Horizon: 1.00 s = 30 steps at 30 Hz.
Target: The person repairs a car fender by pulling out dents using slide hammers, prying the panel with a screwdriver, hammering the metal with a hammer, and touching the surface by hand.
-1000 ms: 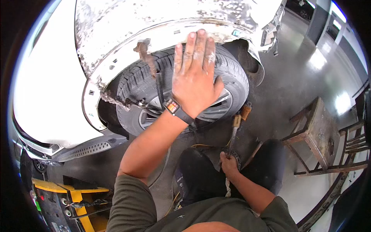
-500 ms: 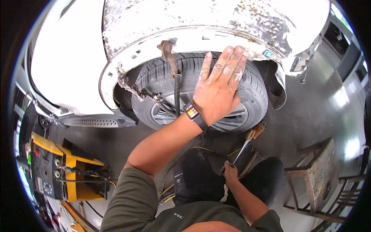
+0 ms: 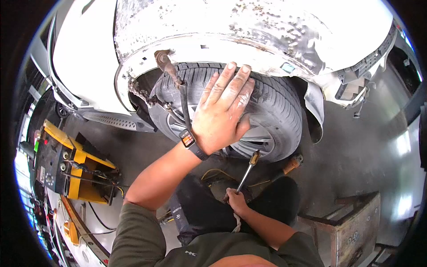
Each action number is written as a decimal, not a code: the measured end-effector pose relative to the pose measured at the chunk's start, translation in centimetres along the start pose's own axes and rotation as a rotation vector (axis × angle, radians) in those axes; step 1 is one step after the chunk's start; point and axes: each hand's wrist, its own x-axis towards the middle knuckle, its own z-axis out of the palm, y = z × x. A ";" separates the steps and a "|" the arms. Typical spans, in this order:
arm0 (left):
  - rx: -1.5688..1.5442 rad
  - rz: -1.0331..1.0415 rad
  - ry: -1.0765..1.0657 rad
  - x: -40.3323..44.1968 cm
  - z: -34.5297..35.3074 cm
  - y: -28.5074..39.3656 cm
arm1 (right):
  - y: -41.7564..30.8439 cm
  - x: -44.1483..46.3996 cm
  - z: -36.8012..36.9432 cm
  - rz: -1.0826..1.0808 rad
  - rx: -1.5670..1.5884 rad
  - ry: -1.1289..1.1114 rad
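Note:
My left hand (image 3: 222, 107), with a smartwatch (image 3: 187, 139) on its wrist, is stretched out in front of the tyre (image 3: 275, 102). Its whitened fingertips reach the lower lip of the white fender (image 3: 262, 58), whose paint is worn and pitted; contact cannot be made out. In my closed right hand (image 3: 237, 200) is a slim metal rod tool (image 3: 245, 177) with a brass-coloured tip, pointing up toward the wheel's lower edge. A braided cord trails from its lower end. Left of my left hand, a rusty clamp (image 3: 164, 62) grips the fender lip, with a black cable hanging from it.
A yellow-and-black machine (image 3: 80, 164) with cables stands at left. An orange-brown object (image 3: 292, 164) lies on the floor near the wheel. At lower right is a worn wooden stool (image 3: 351, 227). A yellow cable (image 3: 215, 170) crosses the floor. Liner (image 3: 315, 111) hangs behind the wheel arch.
The view has shifted, showing more floor at right. My left hand has slid slightly left along the fender lip. The rod's tip has moved left, away from the orange-brown object.

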 end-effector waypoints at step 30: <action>0.317 -0.005 0.198 3.4 3.2 3.1 | 0.0 1.7 2.1 0.006 0.148 -0.082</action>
